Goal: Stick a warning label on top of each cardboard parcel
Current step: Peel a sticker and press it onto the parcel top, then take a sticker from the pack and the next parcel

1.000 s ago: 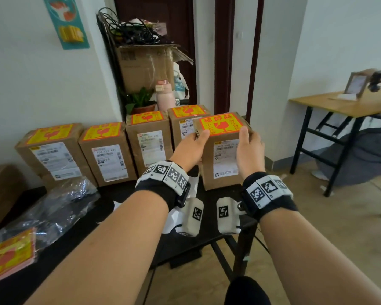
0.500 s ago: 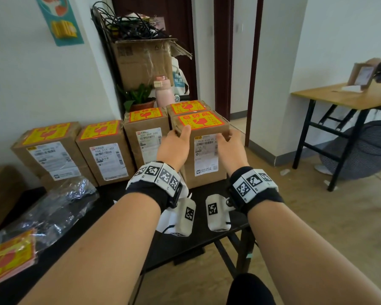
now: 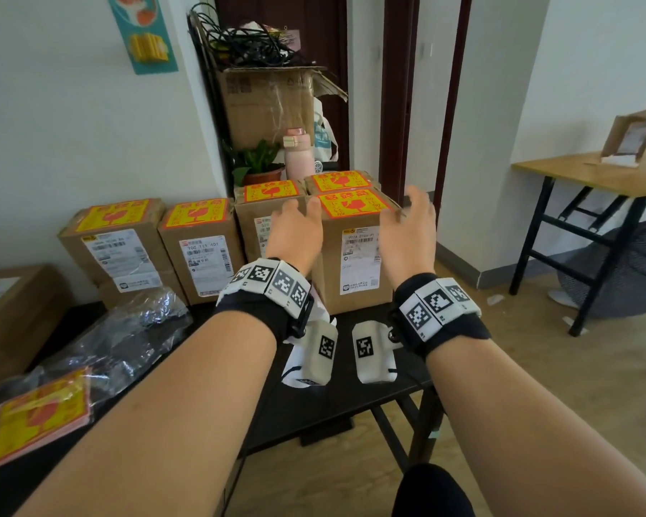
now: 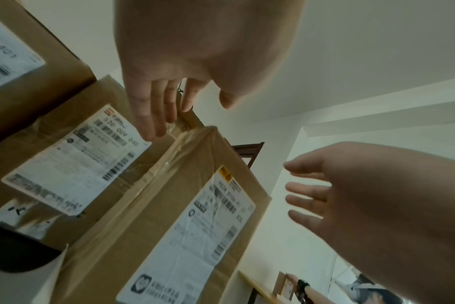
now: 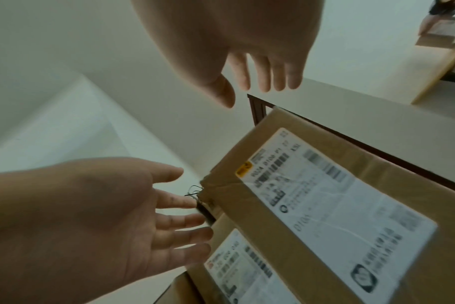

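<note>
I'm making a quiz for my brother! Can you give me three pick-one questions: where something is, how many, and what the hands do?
1. Where are the spare labels? A black table B wooden desk C floor
2. How many parcels show a yellow label on top? A three B five C eight
3. The left hand and right hand are: A gripping a parcel B open, empty C peeling a label
Answers: A, they lie on the table's near left; B, five yellow tops show; B, fingers spread, holding nothing.

Both hands flank the nearest parcel (label on top), fingers loose
</note>
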Motion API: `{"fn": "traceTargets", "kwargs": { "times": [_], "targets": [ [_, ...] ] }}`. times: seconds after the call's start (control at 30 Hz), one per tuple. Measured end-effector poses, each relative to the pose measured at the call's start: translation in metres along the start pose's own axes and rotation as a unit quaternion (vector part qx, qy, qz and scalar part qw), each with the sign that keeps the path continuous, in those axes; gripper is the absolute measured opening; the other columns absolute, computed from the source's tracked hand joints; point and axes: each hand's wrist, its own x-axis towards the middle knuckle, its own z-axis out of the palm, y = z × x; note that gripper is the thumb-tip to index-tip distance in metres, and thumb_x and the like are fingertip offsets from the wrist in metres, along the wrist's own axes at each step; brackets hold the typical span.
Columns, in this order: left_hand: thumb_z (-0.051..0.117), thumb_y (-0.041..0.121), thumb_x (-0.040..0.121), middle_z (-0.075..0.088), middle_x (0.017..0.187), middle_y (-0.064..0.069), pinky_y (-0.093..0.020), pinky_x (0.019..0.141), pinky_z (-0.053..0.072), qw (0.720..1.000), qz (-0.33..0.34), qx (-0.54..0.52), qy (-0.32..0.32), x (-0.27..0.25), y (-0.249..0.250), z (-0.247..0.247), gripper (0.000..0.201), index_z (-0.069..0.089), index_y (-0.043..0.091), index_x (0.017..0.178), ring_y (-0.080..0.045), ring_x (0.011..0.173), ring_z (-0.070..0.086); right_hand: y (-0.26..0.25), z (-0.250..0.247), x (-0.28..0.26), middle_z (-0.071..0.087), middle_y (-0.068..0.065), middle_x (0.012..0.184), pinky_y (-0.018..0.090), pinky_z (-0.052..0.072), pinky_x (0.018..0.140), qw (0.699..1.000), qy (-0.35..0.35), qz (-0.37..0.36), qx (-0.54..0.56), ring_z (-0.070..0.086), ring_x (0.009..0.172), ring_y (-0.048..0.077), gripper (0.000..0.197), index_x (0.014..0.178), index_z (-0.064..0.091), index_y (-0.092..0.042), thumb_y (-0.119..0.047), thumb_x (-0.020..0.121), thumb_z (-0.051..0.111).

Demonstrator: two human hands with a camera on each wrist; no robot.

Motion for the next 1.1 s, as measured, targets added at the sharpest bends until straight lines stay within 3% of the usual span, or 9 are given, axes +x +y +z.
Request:
{"fn": "traceTargets", "kwargs": {
  "times": [0.1, 0.23, 0.37, 0.53, 0.63, 0.83, 0.97, 1.03, 1.1],
  "targets": [
    [0.039, 0.036, 0.098, 0.057, 0.126, -0.016, -0.040, 0.095, 0.045, 0.999, 0.017, -0.001, 0.032, 0.003, -0.006, -0.022, 0.042, 0.055, 0.008, 0.124, -0.034, 0.115, 0.054, -0.025, 0.003, -0.010, 0.044, -0.002, 0.145, 0.019, 0.036, 0.095, 0.998, 0.005, -0.057, 0.007, 0.044, 0.130, 0.011, 0.043, 0.142, 0.044, -0.022, -0.016, 0.099, 0.049],
    [0.040, 0.025, 0.098, 0.059, 0.122, -0.013, -0.032, 0.088, 0.045, 0.997, 0.020, 0.036, 0.063, 0.000, -0.026, -0.060, 0.036, 0.055, 0.007, 0.125, -0.029, 0.109, 0.058, -0.053, 0.027, -0.031, 0.056, -0.005, 0.130, 0.023, 0.042, 0.097, 0.994, -0.042, -0.096, 0.038, 0.050, 0.117, 0.006, 0.033, 0.131, 0.054, -0.021, -0.015, 0.099, 0.047],
    [0.043, 0.016, 0.095, 0.059, 0.126, -0.013, -0.038, 0.094, 0.048, 0.996, -0.015, 0.023, 0.088, -0.014, -0.056, -0.105, 0.036, 0.054, 0.010, 0.129, -0.031, 0.113, 0.057, -0.067, 0.064, -0.061, 0.061, -0.007, 0.124, 0.020, 0.042, 0.095, 0.989, -0.107, -0.089, 0.056, 0.055, 0.114, 0.006, 0.030, 0.125, 0.059, -0.020, -0.015, 0.098, 0.047],
    [0.041, 0.011, 0.093, 0.055, 0.133, -0.008, -0.028, 0.086, 0.039, 0.986, -0.063, 0.091, 0.127, -0.034, -0.101, -0.165, 0.041, 0.053, 0.013, 0.132, -0.026, 0.118, 0.054, -0.073, 0.109, -0.100, 0.062, -0.004, 0.122, 0.023, 0.040, 0.095, 0.978, -0.187, -0.083, 0.032, 0.055, 0.113, 0.009, 0.029, 0.122, 0.061, -0.019, -0.015, 0.098, 0.046],
    [0.041, 0.007, 0.092, 0.055, 0.135, -0.011, -0.030, 0.096, 0.039, 0.979, -0.094, 0.119, 0.135, -0.047, -0.129, -0.200, 0.041, 0.055, 0.011, 0.130, -0.028, 0.122, 0.052, -0.076, 0.136, -0.121, 0.063, -0.004, 0.118, 0.023, 0.040, 0.091, 0.968, -0.241, -0.064, 0.030, 0.056, 0.110, 0.010, 0.028, 0.120, 0.062, -0.018, -0.015, 0.097, 0.046],
    [0.045, 0.006, 0.089, 0.061, 0.126, -0.014, -0.035, 0.097, 0.043, 0.963, -0.178, 0.160, 0.126, -0.074, -0.184, -0.249, 0.038, 0.064, 0.008, 0.122, -0.032, 0.118, 0.055, -0.081, 0.182, -0.162, 0.060, -0.002, 0.119, 0.025, 0.041, 0.087, 0.934, -0.356, -0.033, -0.008, 0.055, 0.106, 0.012, 0.029, 0.124, 0.059, -0.016, -0.017, 0.099, 0.045],
    [0.046, 0.006, 0.089, 0.064, 0.118, -0.016, -0.036, 0.093, 0.046, 0.953, -0.220, 0.194, 0.076, -0.083, -0.216, -0.265, 0.031, 0.068, 0.004, 0.110, -0.034, 0.110, 0.058, -0.076, 0.208, -0.179, 0.059, 0.005, 0.125, 0.038, 0.051, 0.093, 0.913, -0.401, 0.011, -0.071, 0.060, 0.110, 0.024, 0.033, 0.128, 0.056, -0.011, -0.009, 0.099, 0.042],
    [0.045, 0.008, 0.091, 0.064, 0.119, -0.016, -0.031, 0.084, 0.050, 0.946, -0.238, 0.218, 0.042, -0.085, -0.231, -0.269, 0.032, 0.067, 0.001, 0.113, -0.034, 0.109, 0.060, -0.073, 0.218, -0.182, 0.061, 0.015, 0.126, 0.045, 0.053, 0.093, 0.893, -0.441, 0.044, -0.083, 0.064, 0.107, 0.031, 0.033, 0.126, 0.057, -0.005, -0.002, 0.096, 0.043],
    [0.044, 0.007, 0.095, 0.064, 0.119, -0.017, -0.018, 0.059, 0.046, 0.940, -0.263, 0.215, 0.009, -0.089, -0.243, -0.268, 0.033, 0.062, -0.003, 0.120, -0.033, 0.111, 0.061, -0.074, 0.226, -0.184, 0.063, 0.021, 0.120, 0.048, 0.056, 0.088, 0.872, -0.476, 0.088, -0.074, 0.067, 0.101, 0.036, 0.031, 0.124, 0.057, 0.004, 0.006, 0.094, 0.048]
  ]
}}
